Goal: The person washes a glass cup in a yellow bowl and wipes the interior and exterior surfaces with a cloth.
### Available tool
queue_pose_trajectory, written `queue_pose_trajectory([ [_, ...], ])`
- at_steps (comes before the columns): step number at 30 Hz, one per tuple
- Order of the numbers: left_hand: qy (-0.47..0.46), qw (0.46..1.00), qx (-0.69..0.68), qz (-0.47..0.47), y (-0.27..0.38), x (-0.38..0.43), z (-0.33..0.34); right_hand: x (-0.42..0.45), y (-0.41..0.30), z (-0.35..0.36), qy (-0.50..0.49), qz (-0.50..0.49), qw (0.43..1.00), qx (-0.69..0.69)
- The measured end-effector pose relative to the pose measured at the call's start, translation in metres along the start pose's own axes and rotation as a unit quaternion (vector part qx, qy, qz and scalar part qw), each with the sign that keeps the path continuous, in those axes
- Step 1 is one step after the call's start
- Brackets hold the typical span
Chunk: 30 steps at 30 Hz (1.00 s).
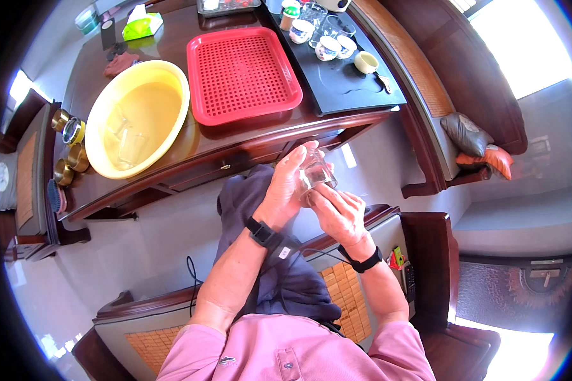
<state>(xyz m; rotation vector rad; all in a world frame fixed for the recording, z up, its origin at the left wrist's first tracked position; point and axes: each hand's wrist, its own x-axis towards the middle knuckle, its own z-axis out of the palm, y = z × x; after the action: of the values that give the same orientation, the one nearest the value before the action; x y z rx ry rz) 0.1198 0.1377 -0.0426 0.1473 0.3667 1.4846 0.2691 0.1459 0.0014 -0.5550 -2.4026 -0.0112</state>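
Over the floor in front of the table, my left hand (286,178) is wrapped around a clear drinking glass (318,172), which is tilted. My right hand (338,209) meets the glass at its near end with curled fingers; whether the fingertips reach inside is hidden. A yellow plastic basin (171,126) of water stands on the dark wooden table (233,138) to the left. More clear glasses (133,145) lie in the water. Beside the basin is a red perforated plastic tray (245,76).
A black tea tray (343,93) at the right bears patterned cups (328,48), glassware and a pale green cup (366,62). Small brass-coloured bowls (78,157) and a brush (56,195) line the table's left edge. A tissue pack (143,26) and brown cloth (120,64) lie behind the basin.
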Motion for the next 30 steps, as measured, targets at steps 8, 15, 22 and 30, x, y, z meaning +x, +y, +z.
queue_pose_trajectory([
  [8,-0.004,0.999,-0.004,0.053,-0.003,0.001,-0.005,0.011,-0.035,0.018,0.068,0.323,0.906,0.267],
  [15,0.06,0.996,-0.054,0.047,0.003,-0.001,0.008,0.028,-0.042,-0.005,0.168,0.525,0.558,0.62],
  [22,0.037,0.986,-0.161,0.025,0.012,-0.002,0.006,0.013,-0.043,0.004,-0.02,0.143,0.985,0.099],
  [30,0.003,0.997,-0.041,0.068,0.006,-0.003,-0.002,0.016,-0.047,-0.01,-0.183,0.195,0.958,0.108],
])
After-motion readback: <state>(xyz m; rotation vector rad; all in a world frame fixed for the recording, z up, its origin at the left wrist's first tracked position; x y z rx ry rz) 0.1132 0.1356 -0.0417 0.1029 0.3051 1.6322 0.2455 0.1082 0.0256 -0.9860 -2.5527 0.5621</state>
